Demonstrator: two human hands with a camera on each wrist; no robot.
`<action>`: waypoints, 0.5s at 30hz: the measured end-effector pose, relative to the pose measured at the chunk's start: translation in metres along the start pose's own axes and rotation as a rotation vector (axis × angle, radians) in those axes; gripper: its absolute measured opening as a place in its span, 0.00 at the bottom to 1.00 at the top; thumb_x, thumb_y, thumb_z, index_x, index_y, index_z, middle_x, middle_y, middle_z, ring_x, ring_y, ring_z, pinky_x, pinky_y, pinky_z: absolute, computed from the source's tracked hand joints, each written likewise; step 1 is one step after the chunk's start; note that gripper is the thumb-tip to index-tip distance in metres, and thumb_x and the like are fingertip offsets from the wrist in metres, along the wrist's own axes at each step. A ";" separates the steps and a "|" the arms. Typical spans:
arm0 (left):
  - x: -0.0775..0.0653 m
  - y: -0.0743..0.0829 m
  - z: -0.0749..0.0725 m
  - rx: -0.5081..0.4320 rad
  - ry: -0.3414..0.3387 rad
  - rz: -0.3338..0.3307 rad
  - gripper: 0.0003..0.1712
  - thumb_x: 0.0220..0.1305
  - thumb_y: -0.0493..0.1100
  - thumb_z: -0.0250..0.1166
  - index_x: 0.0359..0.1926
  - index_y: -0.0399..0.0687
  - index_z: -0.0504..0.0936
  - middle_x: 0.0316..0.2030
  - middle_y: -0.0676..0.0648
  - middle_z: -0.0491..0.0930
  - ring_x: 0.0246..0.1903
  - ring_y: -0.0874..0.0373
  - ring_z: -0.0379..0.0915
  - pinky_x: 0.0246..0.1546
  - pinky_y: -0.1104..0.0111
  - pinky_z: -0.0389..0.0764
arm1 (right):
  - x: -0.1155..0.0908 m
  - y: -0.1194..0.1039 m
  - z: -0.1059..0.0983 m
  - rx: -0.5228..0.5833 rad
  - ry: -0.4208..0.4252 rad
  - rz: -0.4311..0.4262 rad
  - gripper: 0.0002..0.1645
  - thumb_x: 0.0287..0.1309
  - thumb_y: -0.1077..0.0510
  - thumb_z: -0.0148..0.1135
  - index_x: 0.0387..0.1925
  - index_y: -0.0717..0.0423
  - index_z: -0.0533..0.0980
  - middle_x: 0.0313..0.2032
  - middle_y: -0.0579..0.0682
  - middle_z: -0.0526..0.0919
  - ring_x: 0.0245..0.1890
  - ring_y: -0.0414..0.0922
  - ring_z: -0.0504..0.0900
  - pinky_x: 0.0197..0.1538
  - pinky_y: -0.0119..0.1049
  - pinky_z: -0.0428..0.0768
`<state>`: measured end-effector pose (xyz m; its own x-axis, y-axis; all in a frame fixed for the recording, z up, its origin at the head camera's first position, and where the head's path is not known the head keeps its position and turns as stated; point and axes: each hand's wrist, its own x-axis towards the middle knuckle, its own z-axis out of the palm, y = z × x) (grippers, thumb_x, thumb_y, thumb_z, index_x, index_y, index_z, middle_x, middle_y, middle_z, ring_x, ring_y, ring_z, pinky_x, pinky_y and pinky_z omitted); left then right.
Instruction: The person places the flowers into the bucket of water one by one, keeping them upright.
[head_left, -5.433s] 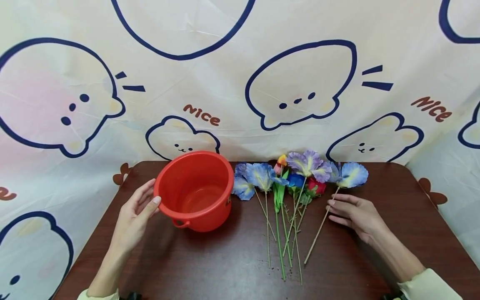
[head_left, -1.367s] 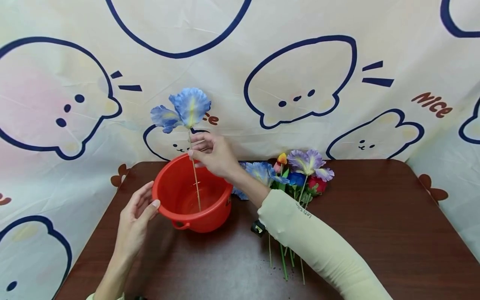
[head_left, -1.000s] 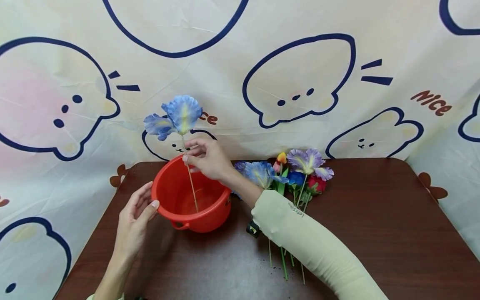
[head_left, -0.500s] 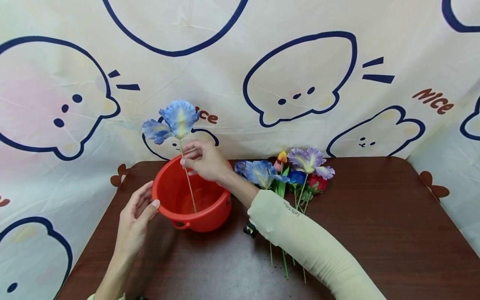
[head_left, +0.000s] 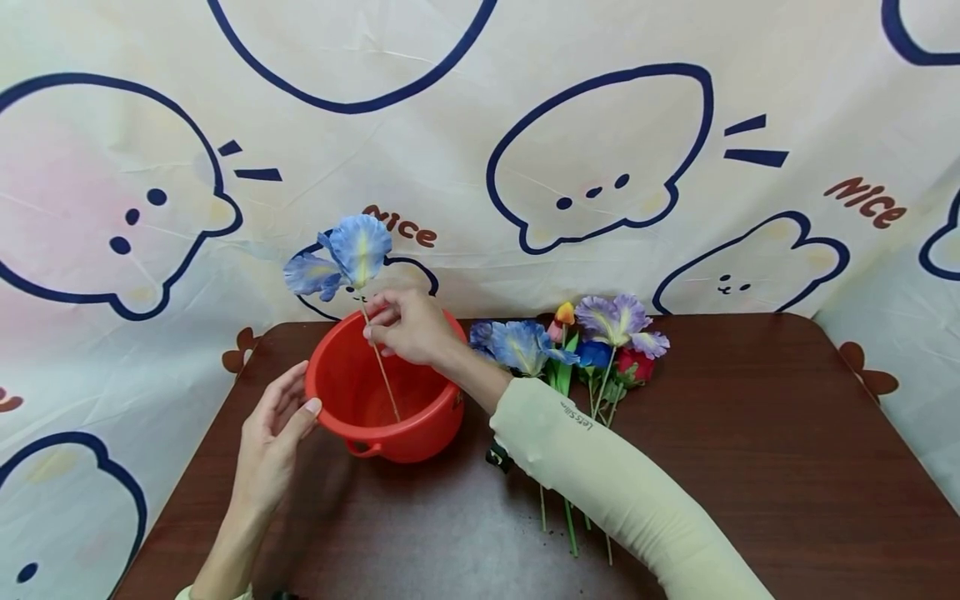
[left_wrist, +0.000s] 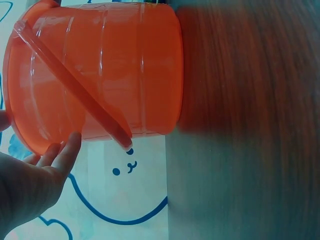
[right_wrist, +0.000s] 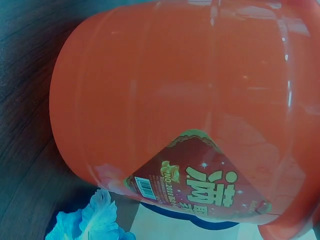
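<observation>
A red plastic bucket (head_left: 337, 375) stands on the left half of the table. My left hand (head_left: 266, 446) grips its rim, thumb over the edge and fingers against the outer wall; the left wrist view shows the same hand (left_wrist: 42, 175) below the bucket's handle (left_wrist: 75, 85). With fingertips and thumb, my right hand (head_left: 412, 327) pinches the stem of a light blue artificial iris (head_left: 360, 250) over the bucket. The stem slants down inside, its lower end near the front inner wall. In the right wrist view only the bucket's labelled side (right_wrist: 185, 100) shows, the hand hidden.
Right of the bucket lie several artificial flowers: blue irises (head_left: 521, 346), a purple iris (head_left: 615, 321), a yellow-orange tulip (head_left: 565, 313), a blue rose (head_left: 594, 355) and a red rose (head_left: 633, 367). My right forearm crosses over their stems. A printed cloth (head_left: 585, 150) hangs behind the table (head_left: 750, 433).
My right hand took the blue iris from the table's right, brought it over the bucket, and has since lowered it further inside. The left hand keeps its grip on the rim.
</observation>
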<state>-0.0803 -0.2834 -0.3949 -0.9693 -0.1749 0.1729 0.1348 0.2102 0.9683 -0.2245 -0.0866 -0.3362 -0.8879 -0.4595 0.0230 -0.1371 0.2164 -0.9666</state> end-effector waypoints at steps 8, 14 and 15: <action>0.000 0.000 0.000 0.005 0.002 0.007 0.34 0.79 0.37 0.62 0.80 0.44 0.66 0.63 0.56 0.78 0.58 0.71 0.82 0.49 0.80 0.86 | 0.000 0.000 0.000 -0.039 -0.004 0.030 0.16 0.68 0.65 0.71 0.56 0.59 0.84 0.38 0.52 0.91 0.37 0.48 0.93 0.43 0.43 0.93; 0.000 -0.001 0.000 0.003 -0.002 0.006 0.34 0.79 0.38 0.62 0.80 0.43 0.65 0.63 0.57 0.78 0.58 0.71 0.82 0.49 0.80 0.86 | 0.000 0.000 0.000 -0.068 -0.006 0.031 0.18 0.69 0.64 0.71 0.58 0.58 0.84 0.39 0.52 0.92 0.38 0.49 0.93 0.37 0.33 0.91; 0.000 -0.001 0.000 0.001 -0.001 0.006 0.34 0.79 0.38 0.62 0.80 0.43 0.65 0.63 0.56 0.78 0.58 0.71 0.82 0.50 0.80 0.86 | 0.000 0.000 0.000 -0.065 -0.003 0.038 0.18 0.69 0.64 0.71 0.58 0.58 0.84 0.39 0.53 0.92 0.39 0.50 0.94 0.37 0.33 0.91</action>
<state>-0.0800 -0.2837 -0.3955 -0.9688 -0.1723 0.1780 0.1400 0.2121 0.9672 -0.2245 -0.0869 -0.3364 -0.8918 -0.4522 -0.0142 -0.1314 0.2890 -0.9483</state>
